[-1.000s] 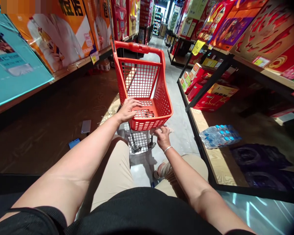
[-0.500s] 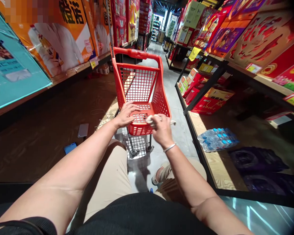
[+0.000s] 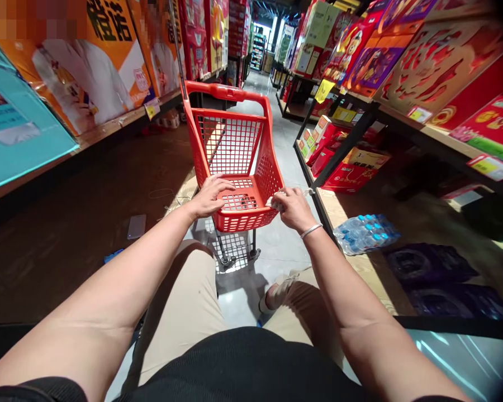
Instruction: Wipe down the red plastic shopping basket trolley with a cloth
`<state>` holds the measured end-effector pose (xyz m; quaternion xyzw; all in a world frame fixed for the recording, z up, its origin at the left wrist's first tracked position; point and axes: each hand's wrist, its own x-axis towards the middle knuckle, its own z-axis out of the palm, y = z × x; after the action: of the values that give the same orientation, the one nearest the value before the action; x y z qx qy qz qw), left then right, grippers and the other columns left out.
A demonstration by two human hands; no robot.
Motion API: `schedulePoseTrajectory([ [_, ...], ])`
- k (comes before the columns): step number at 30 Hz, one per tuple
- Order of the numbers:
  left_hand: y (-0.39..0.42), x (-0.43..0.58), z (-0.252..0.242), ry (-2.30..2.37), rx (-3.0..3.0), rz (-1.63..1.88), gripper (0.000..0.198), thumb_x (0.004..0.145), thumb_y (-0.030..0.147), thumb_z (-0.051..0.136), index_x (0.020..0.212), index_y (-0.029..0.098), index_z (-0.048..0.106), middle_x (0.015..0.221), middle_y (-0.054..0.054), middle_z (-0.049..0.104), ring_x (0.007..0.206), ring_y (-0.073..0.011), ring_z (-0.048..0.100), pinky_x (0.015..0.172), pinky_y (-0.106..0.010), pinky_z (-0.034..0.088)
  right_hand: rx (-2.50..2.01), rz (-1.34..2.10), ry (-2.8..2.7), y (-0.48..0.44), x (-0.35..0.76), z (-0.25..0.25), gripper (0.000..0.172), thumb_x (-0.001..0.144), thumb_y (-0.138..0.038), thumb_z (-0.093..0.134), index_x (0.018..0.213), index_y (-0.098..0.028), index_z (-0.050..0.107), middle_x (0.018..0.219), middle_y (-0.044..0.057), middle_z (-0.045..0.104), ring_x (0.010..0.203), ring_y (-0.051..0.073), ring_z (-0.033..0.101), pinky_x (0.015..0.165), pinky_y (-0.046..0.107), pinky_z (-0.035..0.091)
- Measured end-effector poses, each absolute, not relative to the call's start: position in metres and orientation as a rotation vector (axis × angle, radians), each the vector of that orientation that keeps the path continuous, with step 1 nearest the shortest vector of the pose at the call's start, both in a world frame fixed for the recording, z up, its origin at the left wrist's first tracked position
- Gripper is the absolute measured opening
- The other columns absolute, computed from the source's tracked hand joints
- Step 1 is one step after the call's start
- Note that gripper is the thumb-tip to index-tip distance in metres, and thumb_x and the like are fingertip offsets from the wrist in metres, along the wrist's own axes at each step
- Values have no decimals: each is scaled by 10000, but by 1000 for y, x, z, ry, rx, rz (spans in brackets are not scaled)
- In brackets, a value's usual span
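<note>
A small red plastic shopping cart (image 3: 235, 151) stands in the aisle in front of me, with nothing in its basket. My left hand (image 3: 209, 195) grips the basket's near left rim, fingers curled over it. My right hand (image 3: 292, 207) is closed on a white cloth (image 3: 276, 202) and presses it against the basket's right rim. A silver bangle sits on my right wrist.
Low wooden shelves line both sides. A pack of water bottles (image 3: 364, 233) and red gift boxes (image 3: 352, 167) lie on the right shelf. A phone (image 3: 136, 226) and a blue item lie on the left shelf. The tiled aisle runs ahead.
My right hand with the cloth rose from under the basket's front to its front rim, then slid to the right rim. The left hand stayed on the rim.
</note>
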<state>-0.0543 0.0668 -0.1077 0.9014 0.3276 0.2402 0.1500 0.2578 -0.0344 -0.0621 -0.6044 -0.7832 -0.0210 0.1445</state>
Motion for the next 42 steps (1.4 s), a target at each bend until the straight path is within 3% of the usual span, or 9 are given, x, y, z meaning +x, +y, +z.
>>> schedulePoseTrajectory([
  [8,64,-44,-102,1294,2541,795,583,712,169,499,1278,250,609,1383,-64,608,1478,-325,319,1231,-600,233,-1872,-102,-2340,-43,231,-53,271,912,-155,554,1115,-245,709,1164,110,612,1029,276,463,775,351,392],
  [11,42,-27,-93,1573,2518,924,560,792,156,513,1345,228,571,1385,-101,596,1459,-329,359,1220,-591,228,-1908,-151,-2236,-48,227,-61,304,901,-131,545,1144,-253,682,1201,117,583,1052,289,450,740,345,398],
  [15,8,7,-91,1528,2528,683,439,974,301,391,1361,188,565,1173,-128,696,1125,-296,610,1001,-483,445,-1865,-161,-2076,-52,220,-83,295,881,-130,559,1120,-254,681,1218,118,567,1070,303,432,775,367,435],
  [18,-4,21,-98,1394,2660,490,380,969,335,387,1219,236,657,1126,-91,725,1074,-297,621,983,-498,406,-1735,-259,-1910,-54,219,-120,357,881,-119,558,1182,-266,678,1339,119,515,1200,324,376,954,454,441],
  [21,-1,20,-102,1322,2696,433,420,873,265,449,1244,240,644,1187,-83,712,1118,-299,591,1011,-501,363,-1627,-347,-1808,-53,223,-170,397,899,-93,528,1196,-301,689,1371,103,485,1305,315,326,1106,528,357],
  [26,10,6,-98,1286,2702,370,538,776,259,529,1307,218,609,1226,-96,688,1135,-306,568,1041,-498,333,-1533,-342,-2054,-53,226,-236,363,895,-68,557,1093,-313,739,1257,65,562,1239,268,404,1100,468,394],
  [30,11,-2,-97,1273,2714,359,545,763,222,534,1302,225,609,1247,-87,680,1138,-296,572,1045,-486,333,-1425,-362,-2182,-54,226,-231,338,909,-72,569,1073,-303,751,1237,52,600,1189,244,448,1085,403,416],
  [37,9,-3,-105,1259,2746,463,526,771,179,522,1288,220,610,1204,-85,687,1120,-288,579,1032,-473,335,-1356,-535,-1870,-38,227,-162,344,936,-163,614,1202,-353,722,1364,67,546,1330,290,381,1156,529,380],
  [42,5,-2,-103,1231,2722,483,535,754,185,536,1284,209,608,1239,-102,681,1126,-301,576,1042,-504,324,-1370,-365,-2165,-57,214,-210,383,952,-98,545,1123,-368,755,1263,40,635,1212,252,465,1085,424,434],
])
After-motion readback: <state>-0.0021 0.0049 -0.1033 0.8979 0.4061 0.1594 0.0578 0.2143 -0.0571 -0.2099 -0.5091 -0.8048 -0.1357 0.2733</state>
